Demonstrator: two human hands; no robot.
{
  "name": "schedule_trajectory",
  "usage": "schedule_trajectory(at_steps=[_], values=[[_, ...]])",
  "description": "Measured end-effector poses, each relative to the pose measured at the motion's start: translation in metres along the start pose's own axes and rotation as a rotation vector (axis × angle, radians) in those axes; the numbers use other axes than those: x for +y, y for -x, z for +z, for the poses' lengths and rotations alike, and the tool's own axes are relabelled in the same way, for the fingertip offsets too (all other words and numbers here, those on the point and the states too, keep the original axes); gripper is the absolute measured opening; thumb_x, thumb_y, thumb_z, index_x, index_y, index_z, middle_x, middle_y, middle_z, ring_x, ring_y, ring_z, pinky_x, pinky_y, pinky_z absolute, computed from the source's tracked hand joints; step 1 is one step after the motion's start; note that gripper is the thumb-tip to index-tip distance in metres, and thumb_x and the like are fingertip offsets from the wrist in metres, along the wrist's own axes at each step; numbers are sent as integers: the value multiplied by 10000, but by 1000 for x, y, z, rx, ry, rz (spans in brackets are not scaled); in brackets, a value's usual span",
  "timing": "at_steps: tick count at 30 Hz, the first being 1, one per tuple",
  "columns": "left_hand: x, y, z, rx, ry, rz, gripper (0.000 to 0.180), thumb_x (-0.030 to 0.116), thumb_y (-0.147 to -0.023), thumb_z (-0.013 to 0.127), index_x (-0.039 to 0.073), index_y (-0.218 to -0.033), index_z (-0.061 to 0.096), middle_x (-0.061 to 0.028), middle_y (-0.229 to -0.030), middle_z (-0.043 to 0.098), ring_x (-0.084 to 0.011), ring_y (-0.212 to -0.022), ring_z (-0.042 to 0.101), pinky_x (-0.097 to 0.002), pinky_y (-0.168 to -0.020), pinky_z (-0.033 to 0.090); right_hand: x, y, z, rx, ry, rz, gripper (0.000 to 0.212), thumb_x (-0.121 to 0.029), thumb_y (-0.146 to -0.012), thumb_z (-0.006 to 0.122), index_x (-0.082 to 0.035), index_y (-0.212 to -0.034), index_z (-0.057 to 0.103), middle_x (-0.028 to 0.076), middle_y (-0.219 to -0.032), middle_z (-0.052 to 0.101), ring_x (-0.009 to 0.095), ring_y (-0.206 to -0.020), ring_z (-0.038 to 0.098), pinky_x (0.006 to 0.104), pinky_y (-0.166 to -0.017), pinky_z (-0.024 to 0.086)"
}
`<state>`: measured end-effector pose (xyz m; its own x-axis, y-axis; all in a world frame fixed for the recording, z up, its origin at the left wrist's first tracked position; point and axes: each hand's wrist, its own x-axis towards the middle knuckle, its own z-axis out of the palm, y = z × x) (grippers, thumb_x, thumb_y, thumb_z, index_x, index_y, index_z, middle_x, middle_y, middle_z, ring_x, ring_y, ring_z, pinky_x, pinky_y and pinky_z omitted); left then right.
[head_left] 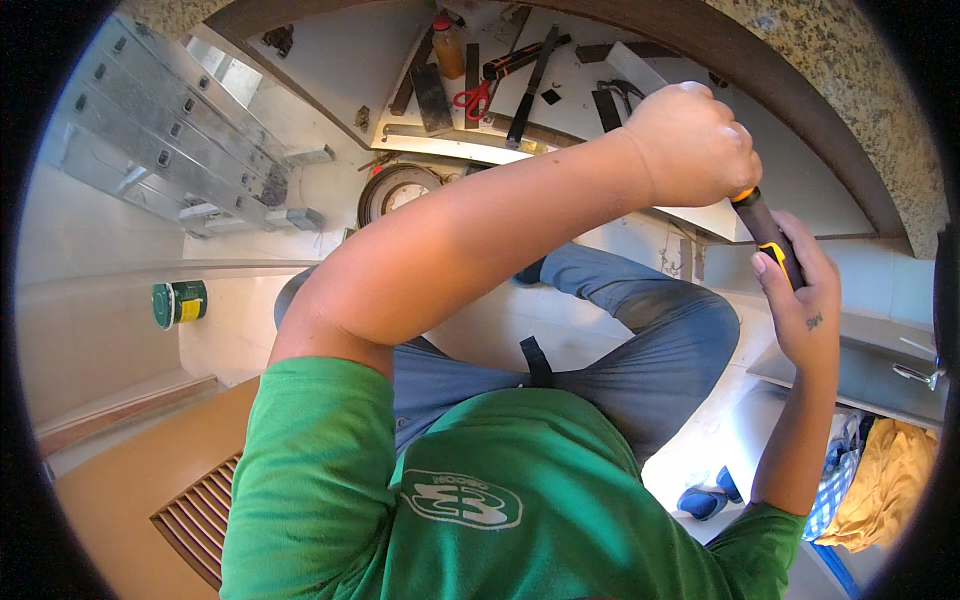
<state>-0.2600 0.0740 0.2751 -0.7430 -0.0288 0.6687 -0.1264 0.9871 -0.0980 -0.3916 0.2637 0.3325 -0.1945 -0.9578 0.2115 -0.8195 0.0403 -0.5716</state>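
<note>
Now left hand (pixel 695 145) fisted round upper end of black-yellow handle (pixel 759 219), right hand (pixel 812 302) wrapped round lower part.

Ahead, under the granite slab (pixel 880 110): tools spread across the shelf (pixel 590 70). Bottle (pixel 448 52) toward its left; scissors (pixel 471 100) nearer and a little right of it. File-like tool (pixel 533 85) right of scissors; claw hammer (pixel 607 110) farther right, near left hand (pixel 692 145). Handled tool (pixel 752 215) runs from left hand to right hand (pixel 812 300), the latter nearer and farther right. Round pan (pixel 370 205) on floor, just before shelf, partly behind left forearm. Far left: ladder (pixel 170 120); tub (pixel 182 304) nearer. Louvred panel (pixel 195 510) lower left. Slippers (pixel 705 501) lower right, left of cloths (pixel 885 480).
</note>
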Motion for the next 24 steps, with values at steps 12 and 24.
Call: schedule_trajectory(at_steps=[12,24], values=[[-6,-22,8,11,6,48,84,280,-744,680,209,-699,677,3,-715,696,-215,-718,716,-367,-658,546,8,-5,-4,121,90,158,350,-284,-958,714,32,-1107,708,96,-794,671,135,-734,584,282,-702,479],[-12,-21,12,51,-33,8,122,285,-742,672,193,-664,662,-19,-686,687,-225,-678,707,-384,-644,547,13,-17,-4,133,81,113,364,-314,-939,736,22,-1078,719,116,-781,674,148,-710,593,290,-689,482]])
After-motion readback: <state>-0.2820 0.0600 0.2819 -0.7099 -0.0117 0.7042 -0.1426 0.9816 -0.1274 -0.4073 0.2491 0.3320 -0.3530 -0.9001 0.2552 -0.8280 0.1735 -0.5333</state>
